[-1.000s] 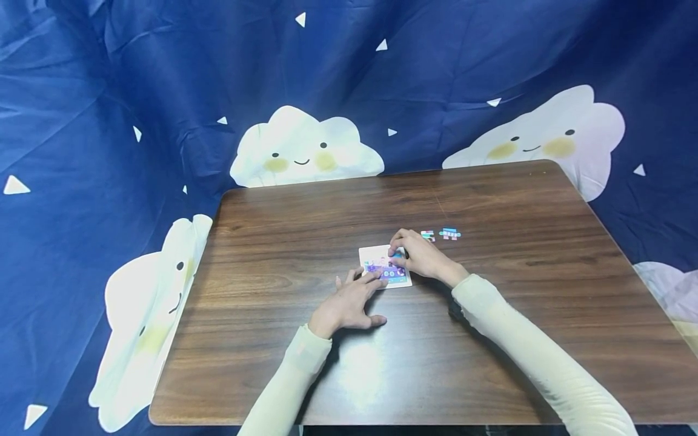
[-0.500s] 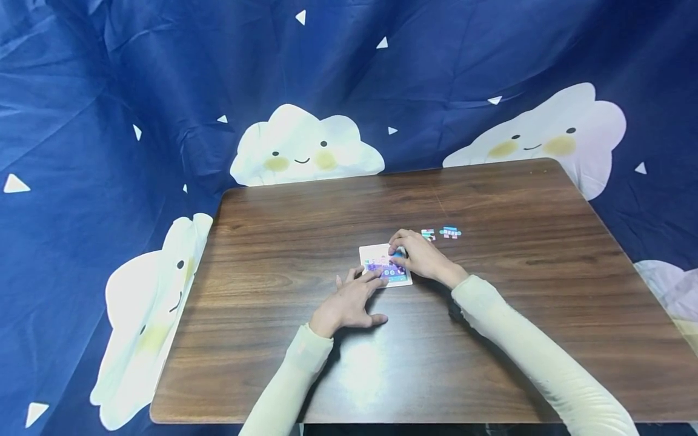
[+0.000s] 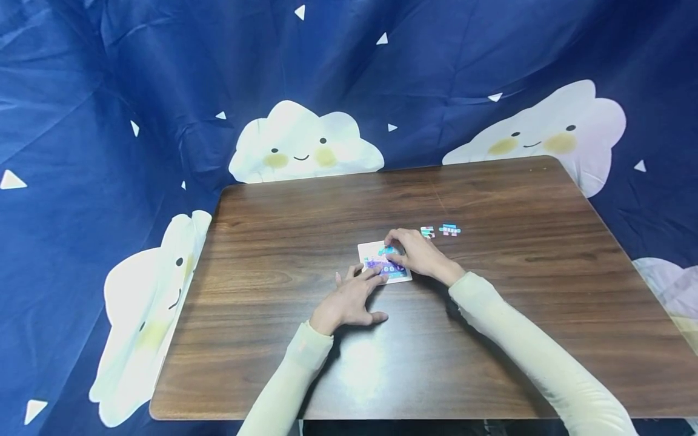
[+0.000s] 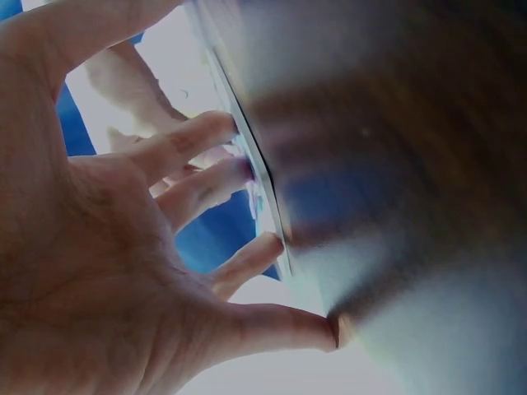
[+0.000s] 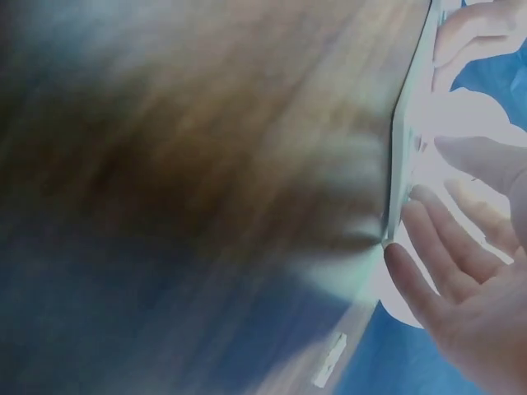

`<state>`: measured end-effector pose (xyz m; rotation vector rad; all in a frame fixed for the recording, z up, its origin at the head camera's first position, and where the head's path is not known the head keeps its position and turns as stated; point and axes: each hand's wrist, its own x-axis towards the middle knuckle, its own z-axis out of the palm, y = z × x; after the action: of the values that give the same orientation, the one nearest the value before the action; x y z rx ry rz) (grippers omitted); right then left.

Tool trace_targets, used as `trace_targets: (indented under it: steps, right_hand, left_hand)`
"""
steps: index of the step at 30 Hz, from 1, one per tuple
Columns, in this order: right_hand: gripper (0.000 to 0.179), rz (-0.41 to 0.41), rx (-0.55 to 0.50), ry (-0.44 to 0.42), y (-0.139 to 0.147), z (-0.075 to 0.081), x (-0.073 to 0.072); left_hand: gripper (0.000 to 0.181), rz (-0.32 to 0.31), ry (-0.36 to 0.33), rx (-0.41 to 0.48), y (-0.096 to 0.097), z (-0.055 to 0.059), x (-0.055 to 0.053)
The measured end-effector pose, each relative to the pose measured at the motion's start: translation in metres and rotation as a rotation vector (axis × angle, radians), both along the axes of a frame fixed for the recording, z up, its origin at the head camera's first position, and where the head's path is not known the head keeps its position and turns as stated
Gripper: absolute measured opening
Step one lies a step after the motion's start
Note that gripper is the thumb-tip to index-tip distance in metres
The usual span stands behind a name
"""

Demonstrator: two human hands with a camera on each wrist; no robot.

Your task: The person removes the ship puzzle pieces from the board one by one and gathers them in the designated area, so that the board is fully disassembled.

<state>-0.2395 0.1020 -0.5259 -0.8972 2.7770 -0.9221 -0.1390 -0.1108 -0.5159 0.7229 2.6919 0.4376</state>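
A small white-bordered jigsaw puzzle tray (image 3: pixel 371 247) with a purple and blue picture lies mid-table. My left hand (image 3: pixel 346 303) rests spread at its near left corner. In the left wrist view several fingertips (image 4: pixel 222 125) touch the tray's edge, and the thumb is down on the table. Over the tray's far right part, my right hand (image 3: pixel 420 251) pinches a blue puzzle piece (image 3: pixel 388 250) between thumb and fingers. In the right wrist view the fingers (image 5: pixel 440 247) are at the tray's edge; the piece itself is hidden there.
Two loose puzzle pieces lie just beyond the right hand: a mixed-colour piece (image 3: pixel 428 232) and a blue-topped piece (image 3: pixel 449 229). The brown wooden table (image 3: pixel 262 254) has a blue cloud-patterned curtain (image 3: pixel 425 72) behind it and along its left side.
My right hand has shifted slightly left over the tray, and the blue piece at its fingertips now shows more. The left hand stays where it was.
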Motion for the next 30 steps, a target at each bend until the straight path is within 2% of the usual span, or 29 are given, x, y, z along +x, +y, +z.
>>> trace_targets:
  steps: [5, 11, 18, 23, 26, 30]
  right_hand:
    - [0.032, -0.034, -0.006, -0.016, -0.006, 0.001, -0.003]
    - [0.034, -0.085, -0.009, -0.075, -0.012, 0.002, -0.004]
    - [0.023, -0.074, -0.040, -0.056, -0.009, 0.002, -0.002]
    - [0.014, -0.072, -0.105, -0.103, -0.002, 0.004, -0.002]
    - [0.011, -0.088, -0.132, -0.116, 0.006, 0.007, -0.004]
    - [0.010, -0.164, -0.156, -0.130, 0.019, 0.008, -0.009]
  left_hand:
    - [0.086, -0.001, 0.008, -0.002, -0.001, 0.001, 0.000]
    - [0.087, -0.007, 0.013, 0.015, -0.001, -0.001, 0.000]
    - [0.086, -0.006, 0.003, 0.025, -0.001, 0.000, 0.001]
    - [0.087, -0.001, -0.006, 0.015, 0.000, 0.000, 0.000]
    - [0.087, 0.000, -0.009, 0.017, 0.000, 0.001, 0.000]
    - [0.087, 0.003, -0.009, 0.021, -0.001, 0.001, 0.001]
